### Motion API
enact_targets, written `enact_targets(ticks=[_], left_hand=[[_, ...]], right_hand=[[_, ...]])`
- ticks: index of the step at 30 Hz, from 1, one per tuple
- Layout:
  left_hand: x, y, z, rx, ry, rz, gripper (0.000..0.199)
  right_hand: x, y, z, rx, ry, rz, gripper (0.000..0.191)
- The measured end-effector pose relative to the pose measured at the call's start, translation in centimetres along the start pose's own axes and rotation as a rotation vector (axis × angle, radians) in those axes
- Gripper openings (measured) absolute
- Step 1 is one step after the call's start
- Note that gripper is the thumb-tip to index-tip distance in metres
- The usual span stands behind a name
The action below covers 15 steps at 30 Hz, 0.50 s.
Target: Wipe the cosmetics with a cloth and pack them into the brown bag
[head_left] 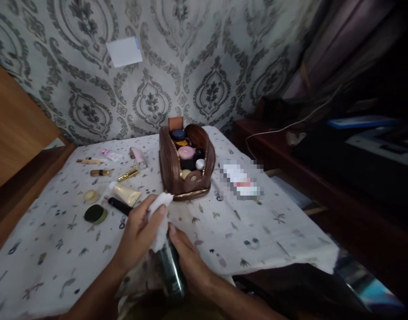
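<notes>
My left hand (140,229) grips a crumpled white tissue (161,222) between thumb and fingers, over the upper end of a dark green bottle (170,271). Wrapped round the bottle's right side is my right hand (188,255); its thumb lies near the tissue. The bottle is tilted, its base toward me. Beyond the hands stands a brown bag (168,162), unzipped, holding a pink round item (186,153), a white one and several dark ones. A black tube (119,206) and a cream tube (126,194) lie just beyond my left hand.
On the patterned cloth (224,231), a dark green jar (95,214), a small cream jar (90,195), a gold tube (128,174) and a pink item (138,158) lie left of the bag. A blurred-out white object (240,178) lies right. A cable crosses the dark red furniture (267,142).
</notes>
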State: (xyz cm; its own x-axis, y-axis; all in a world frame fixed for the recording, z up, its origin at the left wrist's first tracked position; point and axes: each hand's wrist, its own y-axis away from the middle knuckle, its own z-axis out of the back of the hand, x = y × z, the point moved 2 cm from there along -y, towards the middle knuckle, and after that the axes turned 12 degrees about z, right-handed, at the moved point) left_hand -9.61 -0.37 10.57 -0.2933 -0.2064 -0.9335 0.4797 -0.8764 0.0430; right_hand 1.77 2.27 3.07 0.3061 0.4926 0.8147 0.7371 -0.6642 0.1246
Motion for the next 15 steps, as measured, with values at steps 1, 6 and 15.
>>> enact_targets(ticks=[1, 6, 15], left_hand=[[0.2, -0.1, -0.1, 0.045, 0.154, 0.123, 0.029], [0.9, -0.3, -0.6, 0.032, 0.592, 0.354, 0.035], [0.1, -0.7, 1.0, -0.239, 0.599, 0.394, 0.034]], right_hand=[[-0.5, -0.1, 0.0, 0.097, -0.118, -0.125, 0.070], [-2.0, -0.5, 0.1, 0.363, -0.354, -0.377, 0.082], [-0.4, 1.1, 0.7, 0.112, -0.029, 0.071, 0.066]])
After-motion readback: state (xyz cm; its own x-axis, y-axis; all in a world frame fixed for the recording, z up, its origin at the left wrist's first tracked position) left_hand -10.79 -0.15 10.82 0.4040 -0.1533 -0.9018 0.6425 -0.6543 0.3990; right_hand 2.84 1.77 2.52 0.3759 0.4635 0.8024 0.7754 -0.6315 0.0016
